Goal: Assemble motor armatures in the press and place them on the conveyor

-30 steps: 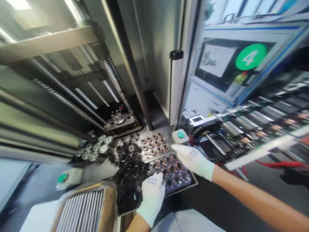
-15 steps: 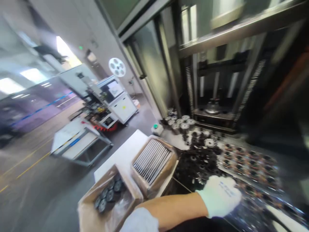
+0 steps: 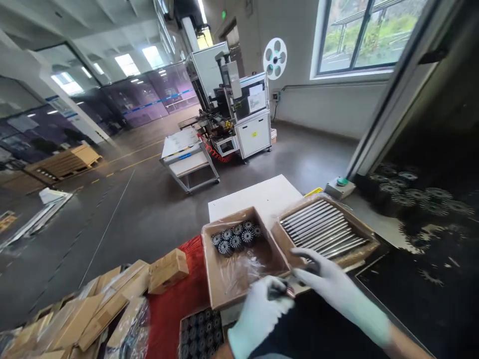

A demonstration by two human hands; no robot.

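My left hand [image 3: 258, 311], in a white glove, is shut on a small dark metal piece [image 3: 280, 289] at the near edge of a cardboard box. My right hand [image 3: 337, 289], also gloved, reaches in from the lower right with its fingers close to that piece. Its grip is unclear. The box [image 3: 243, 284] has a clear plastic liner and holds several slotted metal rotor cores [image 3: 234, 238]. Beside it, a second cardboard box [image 3: 325, 234] holds several steel shafts lying in a row, just beyond my right fingertips.
A white board [image 3: 254, 199] lies behind the boxes. Red cloth [image 3: 175, 284], cardboard pieces [image 3: 97, 309] and a black tray of cores [image 3: 200, 334] lie to the near left. Dark gears [image 3: 422, 199] and a green button [image 3: 340, 182] are at right; a machine [image 3: 232, 104] stands beyond.
The view has swung from the machine bay towards the open hall. Both hands have moved off the gears and tray to the boxes, and my left hand now grips the small dark piece.
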